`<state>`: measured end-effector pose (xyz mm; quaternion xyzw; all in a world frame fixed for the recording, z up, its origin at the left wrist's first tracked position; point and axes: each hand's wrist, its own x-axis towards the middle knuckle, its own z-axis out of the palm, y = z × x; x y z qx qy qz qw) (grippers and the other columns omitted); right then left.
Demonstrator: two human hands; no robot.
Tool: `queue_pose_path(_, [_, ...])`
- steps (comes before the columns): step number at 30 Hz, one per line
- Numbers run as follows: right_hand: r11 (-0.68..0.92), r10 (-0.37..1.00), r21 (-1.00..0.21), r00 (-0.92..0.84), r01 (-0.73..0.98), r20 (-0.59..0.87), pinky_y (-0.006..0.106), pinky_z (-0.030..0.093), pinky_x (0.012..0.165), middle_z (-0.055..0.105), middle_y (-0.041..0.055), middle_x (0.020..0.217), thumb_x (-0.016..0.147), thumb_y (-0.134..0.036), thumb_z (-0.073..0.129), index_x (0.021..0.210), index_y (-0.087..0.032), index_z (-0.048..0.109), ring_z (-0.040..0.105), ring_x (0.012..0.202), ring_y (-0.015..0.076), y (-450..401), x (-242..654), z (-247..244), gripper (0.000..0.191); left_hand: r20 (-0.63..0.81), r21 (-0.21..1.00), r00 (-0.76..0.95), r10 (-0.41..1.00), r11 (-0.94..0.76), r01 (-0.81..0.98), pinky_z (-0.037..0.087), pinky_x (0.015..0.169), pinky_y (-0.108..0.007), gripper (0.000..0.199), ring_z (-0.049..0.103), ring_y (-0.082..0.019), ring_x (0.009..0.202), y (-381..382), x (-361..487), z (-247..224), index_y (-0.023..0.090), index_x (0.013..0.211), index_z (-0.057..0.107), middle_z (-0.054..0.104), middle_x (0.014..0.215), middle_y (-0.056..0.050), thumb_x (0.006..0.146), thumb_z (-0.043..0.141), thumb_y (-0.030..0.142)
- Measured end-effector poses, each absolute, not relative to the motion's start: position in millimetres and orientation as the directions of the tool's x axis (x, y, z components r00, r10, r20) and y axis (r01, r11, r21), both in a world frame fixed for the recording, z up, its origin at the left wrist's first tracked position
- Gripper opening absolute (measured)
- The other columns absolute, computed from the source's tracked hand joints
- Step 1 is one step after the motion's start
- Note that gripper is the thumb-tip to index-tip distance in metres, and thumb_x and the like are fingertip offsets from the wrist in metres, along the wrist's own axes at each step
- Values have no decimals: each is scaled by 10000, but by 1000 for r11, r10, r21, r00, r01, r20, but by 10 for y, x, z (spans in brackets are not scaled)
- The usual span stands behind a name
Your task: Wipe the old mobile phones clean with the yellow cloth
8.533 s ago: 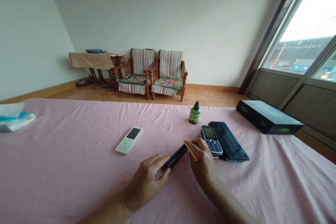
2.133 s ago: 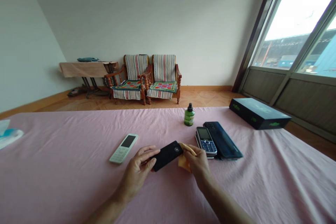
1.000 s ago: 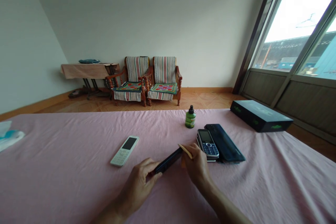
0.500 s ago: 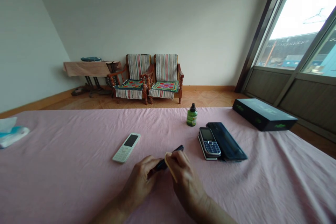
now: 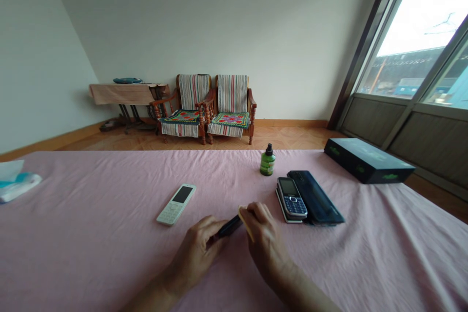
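Near the front of the pink-covered table, my left hand point(image 5: 199, 246) is closed around the near end of a dark mobile phone point(image 5: 231, 226), held at a slant. My right hand point(image 5: 265, 239) pinches a thin pale-yellow cloth point(image 5: 245, 222) against the phone's far end, which its fingers cover. To the left lies a white keypad phone point(image 5: 176, 204), screen up. On the right, a dark blue keypad phone point(image 5: 291, 198) rests on top of another phone, beside a large dark smartphone point(image 5: 316, 198) that also overlaps something beneath it.
A green spray bottle point(image 5: 267, 161) with a black top stands behind the phones. A flat black box point(image 5: 368, 160) sits at the right back edge, and a tissue pack point(image 5: 20, 186) at the far left. Two wooden armchairs point(image 5: 231, 102) stand beyond the pink tablecloth point(image 5: 109, 195).
My right hand has slid with the cloth along the phone, away to the right toward its far end. My left hand stays nearly in place, still gripping the phone.
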<state>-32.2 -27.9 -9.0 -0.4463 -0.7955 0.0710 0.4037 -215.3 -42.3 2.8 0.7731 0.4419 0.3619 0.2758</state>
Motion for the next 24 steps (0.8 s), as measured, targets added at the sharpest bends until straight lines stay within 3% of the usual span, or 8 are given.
queue_pose_path(5, [664, 734, -491, -368, 564, 570, 278, 436, 722, 559, 48, 905, 914, -54, 436, 970, -208, 602, 526, 818, 186, -396, -432, -97, 233, 321, 766, 335, 886, -451, 457, 502, 739, -243, 268, 641, -199, 846, -420, -2144, 37, 221, 1122, 675, 674, 887, -50, 890, 553, 163])
queue_pose_path(10, [539, 797, -518, -203, 664, 570, 266, 435, 713, 540, 50, 864, 885, -19, 429, 925, -196, 644, 529, 794, 179, -170, -224, -47, 281, 315, 740, 329, 891, -447, 503, 490, 759, -240, 299, 634, -191, 862, -411, -2158, 26, 249, 1144, 665, 676, 905, -31, 877, 576, 151])
queue_pose_path(15, [525, 797, -533, -165, 663, 581, 251, 437, 689, 532, 53, 879, 872, -10, 427, 995, -188, 662, 534, 766, 163, -37, -111, -39, 319, 296, 722, 343, 892, -444, 531, 476, 763, -240, 294, 623, -180, 848, -409, -2165, 15, 248, 1155, 656, 656, 898, -23, 890, 569, 154])
queue_pose_path(24, [670, 709, -452, -329, 588, 624, 290, 452, 703, 559, 67, 876, 919, -56, 426, 1012, -180, 620, 526, 805, 194, -331, -398, -128, 248, 303, 760, 346, 888, -444, 474, 473, 734, -227, 248, 618, -172, 844, -401, -2155, 18, 217, 1043, 681, 643, 893, -22, 860, 565, 95])
